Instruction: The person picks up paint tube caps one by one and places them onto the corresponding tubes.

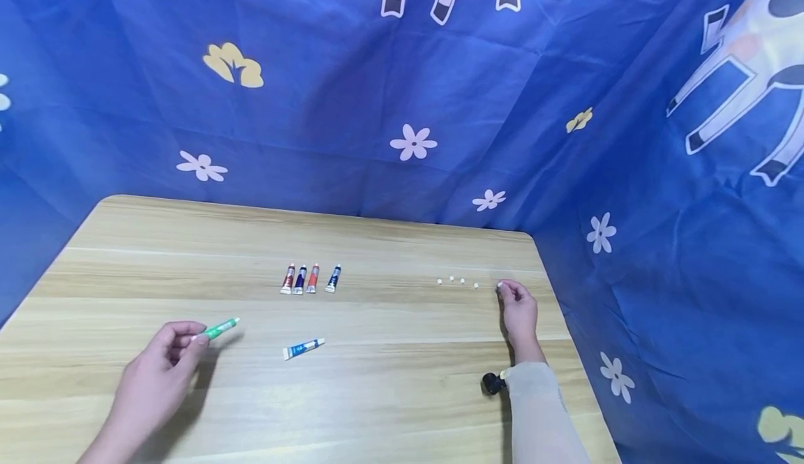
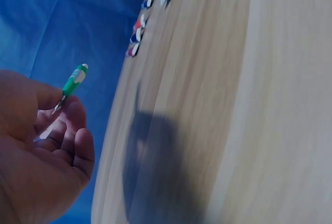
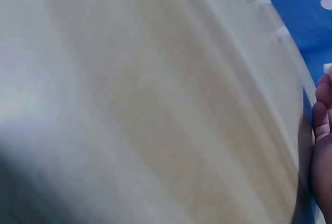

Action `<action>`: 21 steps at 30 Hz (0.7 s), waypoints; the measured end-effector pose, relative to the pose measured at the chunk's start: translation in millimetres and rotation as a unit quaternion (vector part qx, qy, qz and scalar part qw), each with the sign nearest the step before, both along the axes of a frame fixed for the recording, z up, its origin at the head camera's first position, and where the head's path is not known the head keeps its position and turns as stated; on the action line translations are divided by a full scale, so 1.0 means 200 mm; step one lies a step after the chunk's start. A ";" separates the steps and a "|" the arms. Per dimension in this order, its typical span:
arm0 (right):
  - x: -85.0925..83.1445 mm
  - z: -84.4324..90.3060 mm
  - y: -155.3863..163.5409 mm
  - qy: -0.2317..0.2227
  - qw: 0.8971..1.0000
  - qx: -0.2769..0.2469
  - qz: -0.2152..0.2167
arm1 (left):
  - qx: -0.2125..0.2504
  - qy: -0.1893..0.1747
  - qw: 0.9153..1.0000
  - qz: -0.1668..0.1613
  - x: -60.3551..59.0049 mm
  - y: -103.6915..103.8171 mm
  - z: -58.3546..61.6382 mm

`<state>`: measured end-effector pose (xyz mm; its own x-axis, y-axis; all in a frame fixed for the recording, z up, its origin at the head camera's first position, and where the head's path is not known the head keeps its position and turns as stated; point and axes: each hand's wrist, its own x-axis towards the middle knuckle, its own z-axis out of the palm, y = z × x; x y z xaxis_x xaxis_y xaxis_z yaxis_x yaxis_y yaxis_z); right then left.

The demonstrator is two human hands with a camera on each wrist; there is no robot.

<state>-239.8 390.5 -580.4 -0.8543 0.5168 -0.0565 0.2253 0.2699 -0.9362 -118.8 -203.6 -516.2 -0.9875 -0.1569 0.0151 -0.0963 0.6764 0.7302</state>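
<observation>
My left hand [image 1: 153, 377] pinches a green paint tube [image 1: 221, 328] by its flat end between thumb and fingers, above the table. In the left wrist view the green tube [image 2: 75, 80] points up and away, its tip white. A blue paint tube [image 1: 303, 349] lies to the right of that hand. Far off on the right, my right hand [image 1: 520, 314] pinches a small white cap [image 1: 500, 285], low over the tabletop. Several similar white caps [image 1: 462, 281] lie just left of it. The right wrist view catches only part of the right hand [image 3: 322, 117] and the white cap [image 3: 327, 68].
A row of paint tubes stretches across the table's middle: a dark red one [image 1: 287, 279], a purple-blue one [image 1: 300, 280], an orange-red one [image 1: 313, 279] and, slightly apart, a dark blue one [image 1: 333, 279]. Blue patterned cloth [image 1: 352, 101] hangs behind the wooden table [image 1: 402, 394] and along its right side.
</observation>
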 end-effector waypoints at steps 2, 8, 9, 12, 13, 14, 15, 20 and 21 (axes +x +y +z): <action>-0.01 0.01 0.00 0.040 0.994 -0.097 -0.022 | 0.007 0.010 1.000 0.003 0.01 0.02 0.00; 0.05 0.05 0.02 0.131 0.935 -0.323 -0.062 | 0.012 0.028 0.999 0.013 0.03 0.04 0.00; 0.06 0.06 0.02 0.136 0.925 -0.349 -0.061 | 0.015 0.026 0.999 0.014 0.03 0.04 0.00; 0.11 0.09 0.02 0.148 0.893 -0.420 -0.074 | 0.034 0.013 0.999 0.013 0.03 0.05 -0.01; 0.13 0.10 0.02 0.153 0.882 -0.440 -0.075 | 0.040 0.007 0.999 0.012 0.03 0.05 -0.01; 0.14 0.10 0.02 0.158 0.870 -0.460 -0.078 | 0.045 0.001 0.999 0.012 0.03 0.06 -0.01; 0.15 0.11 0.02 0.163 0.860 -0.476 -0.082 | 0.051 -0.003 0.999 0.012 0.03 0.06 -0.01; 0.20 0.13 0.00 0.178 0.825 -0.528 -0.090 | 0.065 -0.016 0.998 0.014 0.05 0.09 -0.01; 0.21 0.14 0.00 0.180 0.821 -0.535 -0.092 | 0.067 -0.018 0.997 0.015 0.05 0.10 -0.01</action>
